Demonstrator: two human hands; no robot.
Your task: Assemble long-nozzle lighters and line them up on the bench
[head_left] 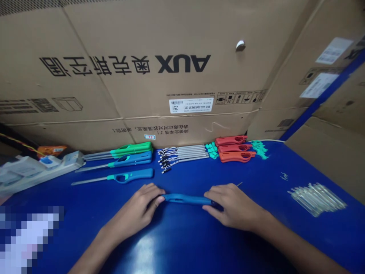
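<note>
Blue, long and held sideways: pinching a handle (186, 198) with the left hand (146, 203) at one end, the right hand (232, 205) at the other.

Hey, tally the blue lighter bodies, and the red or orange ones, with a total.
Blue bodies with metal rods, lying on the table: 2
Blue body held by the left hand and right hand: 1
Red or orange bodies: 3
Total: 6

Single head view, forward and down, close above the hands (232, 205), toward cardboard (137, 30).
</note>
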